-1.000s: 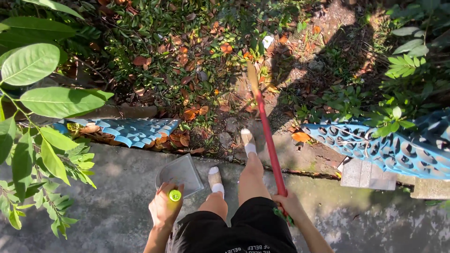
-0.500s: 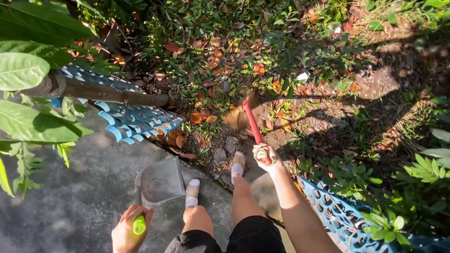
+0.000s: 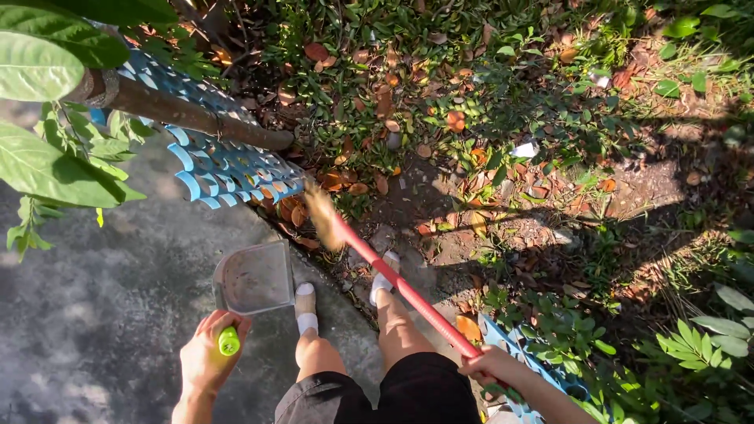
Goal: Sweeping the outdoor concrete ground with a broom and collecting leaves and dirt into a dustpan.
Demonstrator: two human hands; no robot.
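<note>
Right hand (image 3: 488,366) wrapped tight round red broom handle (image 3: 408,294), near right. Bristles (image 3: 322,213) blurred, over leaf litter (image 3: 440,196) at concrete edge (image 3: 338,286). Left hand (image 3: 206,363) fisted on green grip of clear dustpan (image 3: 253,276), pan low above pavement, near left. Looks like mid-sweep; next probably needs pan set flat, leaves dragged toward it.

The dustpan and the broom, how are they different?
The dustpan is a short, wide, greyish scoop with a green handle; the broom is a long thin red stick with straw-coloured bristles. The left hand holds the dustpan over the grey pavement, while the right hand holds the broom slanted, its bristles by the leafy dirt. The dustpan looks sharp; the broom's bristles look blurred. Both are gripped by their handles.
</note>
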